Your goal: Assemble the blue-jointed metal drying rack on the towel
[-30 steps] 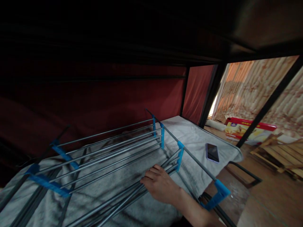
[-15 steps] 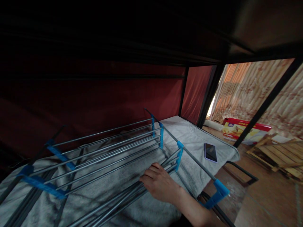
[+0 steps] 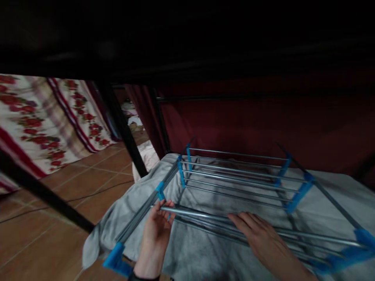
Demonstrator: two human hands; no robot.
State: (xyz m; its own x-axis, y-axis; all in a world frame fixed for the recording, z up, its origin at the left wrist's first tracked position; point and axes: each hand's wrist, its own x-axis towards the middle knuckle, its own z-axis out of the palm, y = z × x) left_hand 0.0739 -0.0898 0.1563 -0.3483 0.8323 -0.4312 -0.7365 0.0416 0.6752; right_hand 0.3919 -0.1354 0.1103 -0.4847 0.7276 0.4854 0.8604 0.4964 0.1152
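Observation:
A metal rack (image 3: 234, 173) with thin grey bars and blue plastic joints lies across a grey blanket. My left hand (image 3: 159, 224), palm turned up, has its fingers curled round the left end of a metal rod (image 3: 196, 212), close to a blue joint (image 3: 160, 188). Over the same bundle of rods, farther right, my right hand (image 3: 260, 238) grips from above; its thumb is hidden. Another blue joint (image 3: 117, 259) sticks out at the near left corner of the rack. At the right, the near bars run into a blue end piece (image 3: 345, 257).
Dark bed-frame posts (image 3: 123, 128) stand at the left, with a dark upper bunk overhead. A dark red curtain (image 3: 249, 121) hangs behind the rack. Beyond the bed are a tiled floor (image 3: 96, 187), a cable and a flowered cloth (image 3: 52, 125).
My view has swung left, so the phone and the red box have left the picture. My left hand has come into view on a rod; my right hand stays at the rods.

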